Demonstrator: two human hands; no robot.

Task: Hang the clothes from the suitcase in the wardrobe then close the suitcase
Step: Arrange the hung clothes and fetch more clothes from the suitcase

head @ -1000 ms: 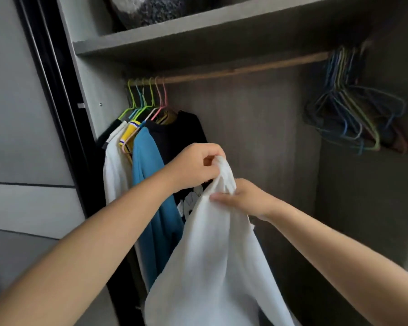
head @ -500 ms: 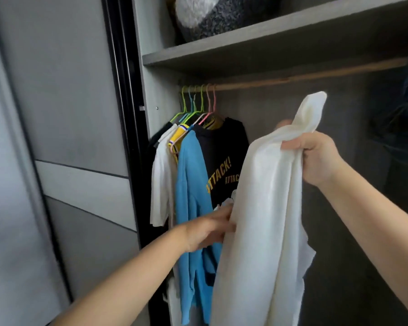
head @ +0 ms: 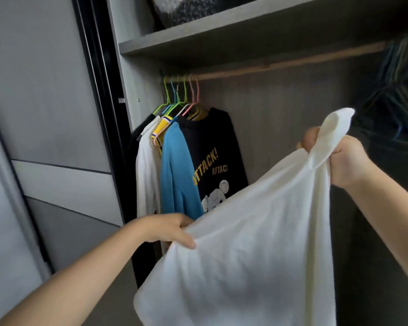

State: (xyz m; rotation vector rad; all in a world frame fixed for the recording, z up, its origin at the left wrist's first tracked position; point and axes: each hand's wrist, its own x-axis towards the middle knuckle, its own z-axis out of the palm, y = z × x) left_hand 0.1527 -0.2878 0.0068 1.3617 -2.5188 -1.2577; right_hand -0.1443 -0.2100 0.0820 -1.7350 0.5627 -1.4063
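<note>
Inside an open grey wardrobe (head: 137,74), a wooden rail (head: 292,63) runs under a shelf (head: 222,31). At six o'clock a white garment (head: 257,243) is stretched between two hands: the left hand (head: 167,229) at eight o'clock pinches one edge, and the right hand (head: 339,158) at three o'clock is curled round a bunched corner. It probably needs shaking flat and its neck found before an empty hanger (head: 391,109), bunched at two o'clock, goes in. Hung shirts, including a black printed one (head: 212,156), crowd eleven o'clock.
</note>
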